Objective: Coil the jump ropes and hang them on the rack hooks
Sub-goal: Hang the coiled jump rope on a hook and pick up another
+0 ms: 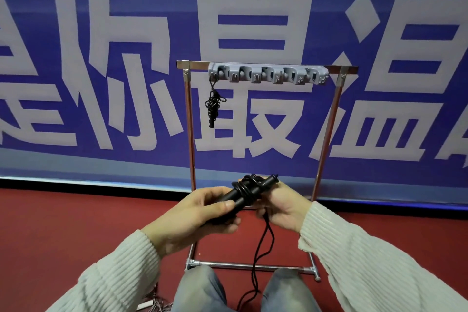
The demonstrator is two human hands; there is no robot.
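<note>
Black jump rope (249,191) gripped by both hands, blue banner (101,33) reading 你最温

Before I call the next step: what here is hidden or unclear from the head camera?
- Loose cord: its end leaves the bottom edge between the knees.
- Right hand: fingertips hidden behind the handles, grip unclear.
- Hung rope: which hook on the grey strip, too small.

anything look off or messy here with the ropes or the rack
One loose end: the jump rope held in both hands is only partly coiled, its cord tail hanging to the floor between the knees. The hung rope is a lumpy bundle on the leftmost hook of the rack. A tangle of thin cords lies bottom left.
</note>
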